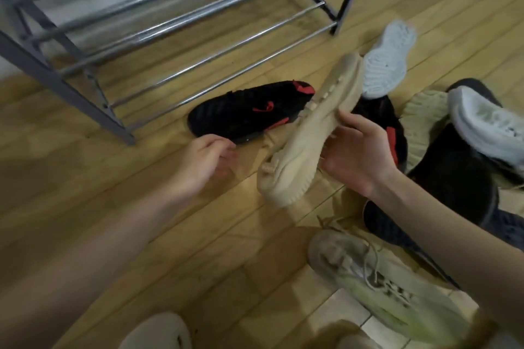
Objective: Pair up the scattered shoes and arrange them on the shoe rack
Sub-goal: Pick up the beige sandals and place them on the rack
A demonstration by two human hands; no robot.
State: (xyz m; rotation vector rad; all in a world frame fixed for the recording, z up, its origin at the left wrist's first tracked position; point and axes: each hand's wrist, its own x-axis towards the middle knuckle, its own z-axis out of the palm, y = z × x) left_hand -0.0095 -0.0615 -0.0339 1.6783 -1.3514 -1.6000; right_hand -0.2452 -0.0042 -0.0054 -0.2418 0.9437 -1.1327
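The right hand [358,156] is holding a beige shoe [309,136] by its middle, thumb over the sole edge, toe pointing away toward the shoe rack [93,37]. Just left of that grip, the left hand [204,159] is hovering empty with loosely curled fingers, near a black and red shoe [243,110] lying on the floor beyond it.

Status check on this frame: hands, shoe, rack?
Right hand holds beige shoe off the floor. Left hand empty, beside it. Shoe rack bare. Black-and-red shoe lies in front of the rack.
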